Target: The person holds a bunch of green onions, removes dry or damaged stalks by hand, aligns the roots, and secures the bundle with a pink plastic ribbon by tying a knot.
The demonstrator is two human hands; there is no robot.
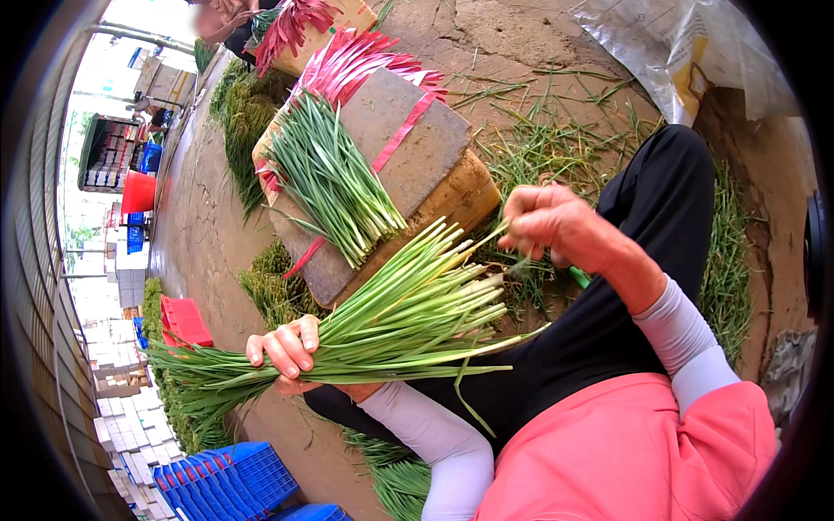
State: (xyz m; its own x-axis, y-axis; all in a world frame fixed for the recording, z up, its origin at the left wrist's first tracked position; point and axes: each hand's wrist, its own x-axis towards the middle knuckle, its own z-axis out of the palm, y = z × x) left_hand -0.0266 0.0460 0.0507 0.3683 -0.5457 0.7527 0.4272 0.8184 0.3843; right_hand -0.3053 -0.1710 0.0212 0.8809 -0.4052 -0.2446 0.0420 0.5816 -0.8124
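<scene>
My left hand (291, 352) is wrapped round a thick bunch of garlic chives (408, 317), their green leaves trailing left and their pale stalk ends fanned out to the right. At those pale ends my right hand (552, 227) is closed, its fingertips pinching the tip of a stalk that sticks out of the bunch. Just beyond, another bundle of chives (334, 178) lies on a board-topped block (404, 130). A pink-red strap (404, 132) crosses the board, and part of it shows below the bundle.
Pink-red strips (369, 61) lie at the block's far end. Loose trimmings (556, 148) litter the ground beside my knee. Heaps of chives (248, 113) line the left side. Blue crates (226, 482) stand at lower left, a red basket (184, 321) above them. Another person (230, 22) sits at the far left.
</scene>
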